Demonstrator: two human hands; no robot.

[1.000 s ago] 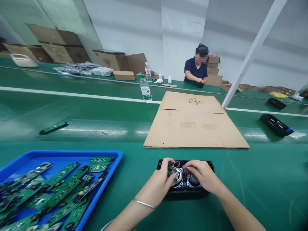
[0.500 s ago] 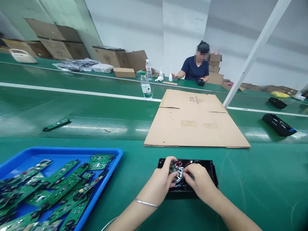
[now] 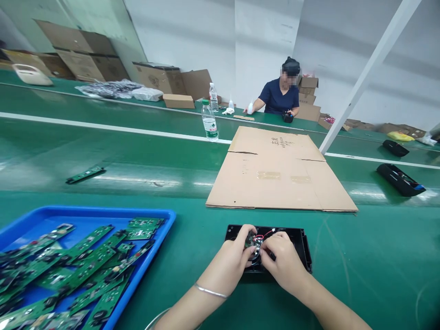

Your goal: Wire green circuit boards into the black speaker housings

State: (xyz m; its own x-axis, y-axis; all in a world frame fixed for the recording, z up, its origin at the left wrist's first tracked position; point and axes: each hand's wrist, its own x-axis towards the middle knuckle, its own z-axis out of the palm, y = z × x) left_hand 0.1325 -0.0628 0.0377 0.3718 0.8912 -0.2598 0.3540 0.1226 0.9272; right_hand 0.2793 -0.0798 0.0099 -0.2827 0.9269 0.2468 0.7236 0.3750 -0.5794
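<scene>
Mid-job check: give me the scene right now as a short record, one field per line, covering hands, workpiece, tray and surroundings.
Left hand: holds a small circuit board over the black housing
Right hand: fingertips together beside the board; what they pinch is hidden
Workpiece: black housing, open side up, red wires showing
Tray: blue tray at left, holding loose green boards
Ahead: flat cardboard sheet; green-capped bottle left of its far end
Co-worker: person in dark top, one hand at a white bottle

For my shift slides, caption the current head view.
Left hand and right hand close together over an open black case, beside a blue tray of circuit boards.
</scene>
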